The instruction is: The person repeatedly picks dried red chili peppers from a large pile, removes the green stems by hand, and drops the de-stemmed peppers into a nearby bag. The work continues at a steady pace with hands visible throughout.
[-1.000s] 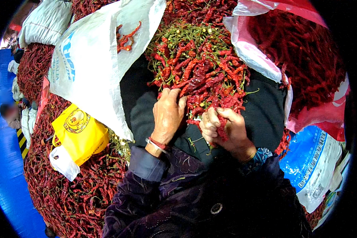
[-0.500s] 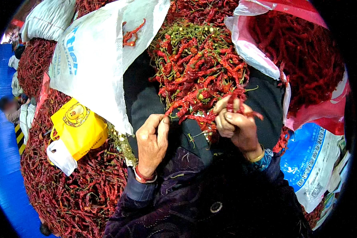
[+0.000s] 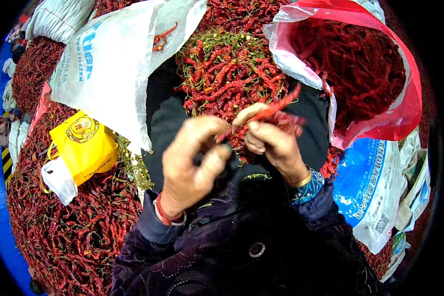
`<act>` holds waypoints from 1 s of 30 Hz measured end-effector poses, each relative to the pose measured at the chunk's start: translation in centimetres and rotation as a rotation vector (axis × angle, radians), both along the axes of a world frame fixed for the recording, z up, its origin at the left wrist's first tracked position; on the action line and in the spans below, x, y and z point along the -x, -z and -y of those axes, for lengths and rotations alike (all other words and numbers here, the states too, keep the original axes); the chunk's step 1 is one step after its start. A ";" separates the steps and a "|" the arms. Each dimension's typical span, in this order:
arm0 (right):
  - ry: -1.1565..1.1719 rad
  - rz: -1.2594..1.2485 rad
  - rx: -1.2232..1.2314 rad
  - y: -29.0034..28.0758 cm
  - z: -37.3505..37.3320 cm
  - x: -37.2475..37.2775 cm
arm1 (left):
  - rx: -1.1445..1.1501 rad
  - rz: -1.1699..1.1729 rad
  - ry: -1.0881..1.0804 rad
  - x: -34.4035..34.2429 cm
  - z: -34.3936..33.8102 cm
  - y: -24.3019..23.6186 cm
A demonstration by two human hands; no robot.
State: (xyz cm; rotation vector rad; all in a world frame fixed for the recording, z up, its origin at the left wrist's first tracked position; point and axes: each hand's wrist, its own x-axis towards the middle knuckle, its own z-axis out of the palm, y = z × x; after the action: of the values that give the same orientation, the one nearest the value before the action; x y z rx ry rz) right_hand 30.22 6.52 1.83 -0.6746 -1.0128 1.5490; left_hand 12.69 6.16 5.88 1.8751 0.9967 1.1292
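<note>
Over the near edge of the lap [image 3: 166, 116], the right hand's [image 3: 280, 150] fingers grip chillies [image 3: 276, 108]; the left hand's [image 3: 188, 165] hold is unclear. One white sack [image 3: 116, 64] bears blue lettering.

dark purple patterned jacket [image 3: 197, 241]; ring-shaped button [image 3: 256, 250]; left red wristband [image 3: 163, 211]; right gold bangle [image 3: 304, 178]; blue patterned cuff [image 3: 311, 191]

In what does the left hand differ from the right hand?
The left hand wears red and pale wristbands; the right hand, a gold-coloured bracelet. The right hand grips chilies; whether the left hand holds any is too blurred to tell. Both are ungloved.
</note>
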 end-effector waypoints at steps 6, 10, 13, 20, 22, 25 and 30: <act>-0.165 -0.626 0.482 2.0 0.8 -0.9 | 0.528 0.210 0.089 -1.1 0.8 2.2; -0.143 -0.532 0.572 2.1 1.5 -0.2 | 0.702 0.265 0.107 -1.3 1.6 3.4; -0.118 -0.468 0.608 2.2 2.1 0.2 | 0.689 0.216 0.107 -1.2 1.8 3.9; 0.132 0.060 0.245 2.2 3.4 1.3 | 0.486 0.037 0.037 -0.8 2.0 6.5; 0.279 0.409 -0.385 0.0 3.4 1.7 | 0.424 -0.039 -0.068 -0.2 2.0 7.5; 0.200 0.311 -0.300 -1.2 3.4 2.0 | 0.419 -0.102 -0.206 1.7 3.2 4.7; 0.020 0.116 0.219 1.3 2.6 -0.1 | 0.464 -0.624 -0.312 10.4 5.1 3.2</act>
State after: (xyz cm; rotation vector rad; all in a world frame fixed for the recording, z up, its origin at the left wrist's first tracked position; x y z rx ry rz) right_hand 30.30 3.88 0.57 -0.9329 -0.9258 1.6327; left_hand 2.27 1.01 2.69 1.7370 1.7736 0.3893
